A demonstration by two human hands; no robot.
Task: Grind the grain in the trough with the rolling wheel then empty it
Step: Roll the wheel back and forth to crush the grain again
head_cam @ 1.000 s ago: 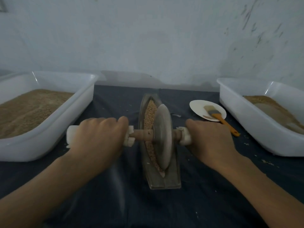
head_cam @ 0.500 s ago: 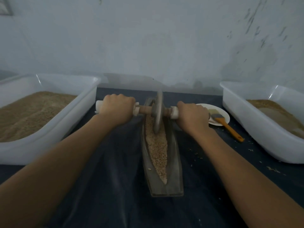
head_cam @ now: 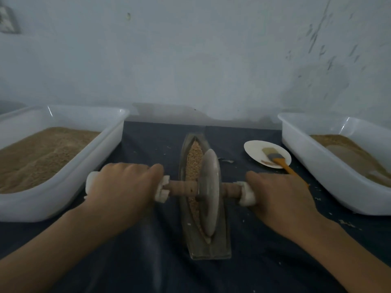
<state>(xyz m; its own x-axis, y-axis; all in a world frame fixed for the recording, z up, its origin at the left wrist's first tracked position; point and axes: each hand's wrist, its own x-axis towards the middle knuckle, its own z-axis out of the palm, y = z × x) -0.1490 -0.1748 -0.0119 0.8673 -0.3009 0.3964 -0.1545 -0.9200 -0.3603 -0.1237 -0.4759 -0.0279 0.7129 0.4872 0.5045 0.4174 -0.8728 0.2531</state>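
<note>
A boat-shaped grey trough [head_cam: 208,248] lies lengthwise on the dark cloth, holding tan grain [head_cam: 193,159]. A stone rolling wheel [head_cam: 208,193] stands in the trough's near half on a wooden axle [head_cam: 182,188] with white-wrapped ends. My left hand [head_cam: 124,187] grips the left end of the axle. My right hand [head_cam: 279,197] grips the right end. Grain beneath the wheel is hidden.
A white tub [head_cam: 63,182] of tan grain stands at the left. Another white tub [head_cam: 330,172] with ground meal stands at the right. A paper plate [head_cam: 256,152] with an orange-handled brush [head_cam: 281,162] lies between trough and right tub. Crumbs dot the cloth.
The wheel rolled to the trough's far end and has come back toward me to the near half. Both hands kept their grip on the axle.
</note>
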